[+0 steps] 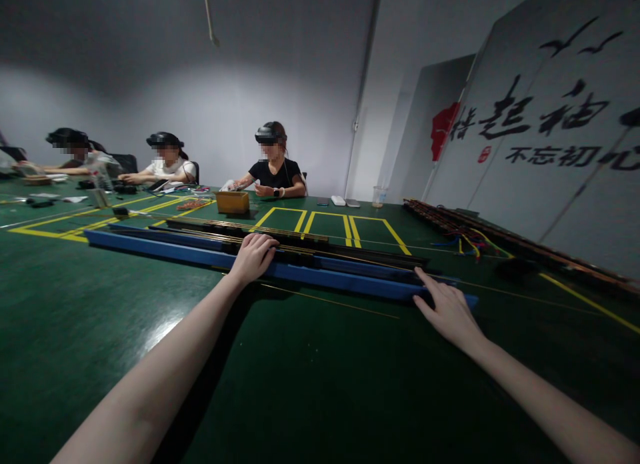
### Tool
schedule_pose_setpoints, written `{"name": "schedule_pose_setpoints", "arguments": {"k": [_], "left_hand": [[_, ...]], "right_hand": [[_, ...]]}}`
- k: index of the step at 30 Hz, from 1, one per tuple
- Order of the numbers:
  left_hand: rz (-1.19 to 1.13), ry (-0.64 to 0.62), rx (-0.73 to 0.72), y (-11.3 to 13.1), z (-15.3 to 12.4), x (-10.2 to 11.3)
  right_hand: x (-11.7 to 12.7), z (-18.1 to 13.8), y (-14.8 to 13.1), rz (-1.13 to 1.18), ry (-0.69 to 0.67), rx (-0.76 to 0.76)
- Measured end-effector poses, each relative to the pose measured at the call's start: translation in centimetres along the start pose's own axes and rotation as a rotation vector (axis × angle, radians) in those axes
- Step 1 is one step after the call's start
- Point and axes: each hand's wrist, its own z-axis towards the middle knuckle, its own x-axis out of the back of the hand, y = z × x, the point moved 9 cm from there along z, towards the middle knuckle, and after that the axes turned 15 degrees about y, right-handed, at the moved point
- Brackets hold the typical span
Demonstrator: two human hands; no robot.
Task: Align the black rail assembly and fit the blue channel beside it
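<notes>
Blue, narrow channel [325, 278] underlies two hands: left hand [253, 256] midway, grip indeterminable; right hand [446, 307], fingers parted, near its right end.

Across the table [310, 391] lies a trough [345, 285], with rods [300, 235] lengthwise along its far side, the left hand [256, 254] over its middle, the right hand [450, 307] at its right end, and a loose rod [330, 301] on the tabletop in front, between the hands. Behind the trough sits a box [233, 203], with a seated co-worker [280, 174] beyond it, two more people [175, 171] farther left and a cup [379, 197] to the right. Strips [525, 241] lie at the far right, wires [467, 244] to their left, wall panels [560, 104] behind.
</notes>
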Motion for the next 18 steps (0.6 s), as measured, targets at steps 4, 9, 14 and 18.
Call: {"name": "schedule_pose_setpoints", "arguments": {"k": [4,9,14,18], "left_hand": [[0.107,0.091,0.094,-1.9,-0.3,1.1],[0.104,0.07,0.068,-1.1,-0.5,0.6],[-0.035,-0.067,-0.101,2.6,-0.4,-1.3],[-0.093,-0.118,-0.123,3.6,-0.4,-2.1]], "right_hand": [[-0.1,-0.1,0.0,-0.012,-0.008,0.009],[-0.2,-0.1,-0.1,-0.031,0.016,0.024],[-0.3,-0.1,-0.1,-0.023,0.008,0.028],[-0.2,-0.1,-0.2,-0.018,0.003,0.024]]}}
